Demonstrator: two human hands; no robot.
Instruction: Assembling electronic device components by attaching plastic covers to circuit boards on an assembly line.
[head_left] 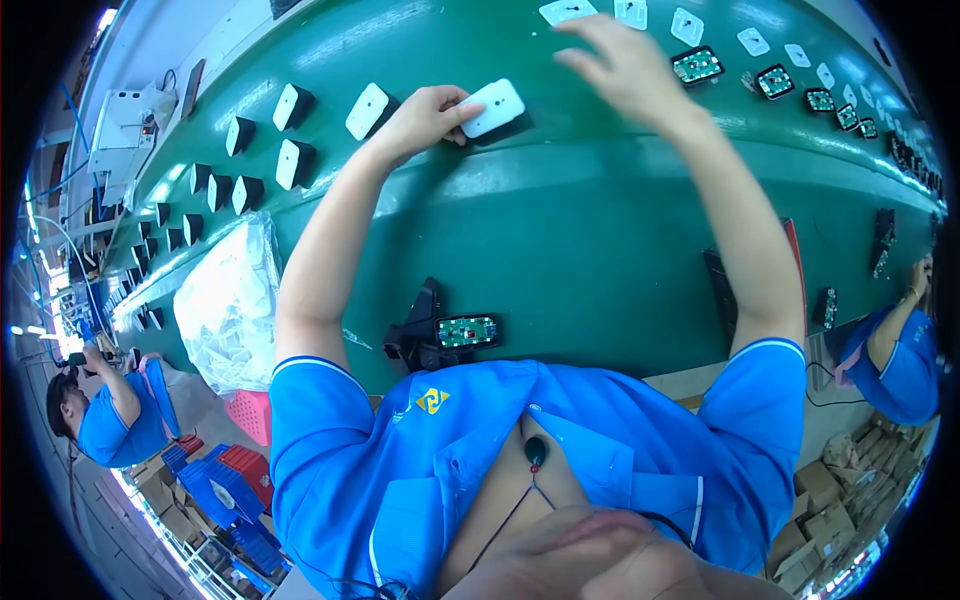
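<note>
My left hand [430,122] is closed on a small housing with a white rectangular face [496,108]; my thumb presses on that face near its edge. Farther right, my right hand [628,78] reaches over the bench with its thumb and fingers apart and nothing seen between them. Just beyond its fingertips lies a white plate [568,10], and another white plate [631,12] is beside it. A dark case with a green circuit board [697,65] sits to the right of this hand. Left of my left hand stands a black housing with a white face [370,112].
Several black housings [293,165] stand on the green bench [560,240] at left, beside a clear plastic bag [235,300]. A circuit board [466,331] in a black case lies near me. Rows of plates and boards run off right. Co-workers sit at left [125,415] and right [895,365].
</note>
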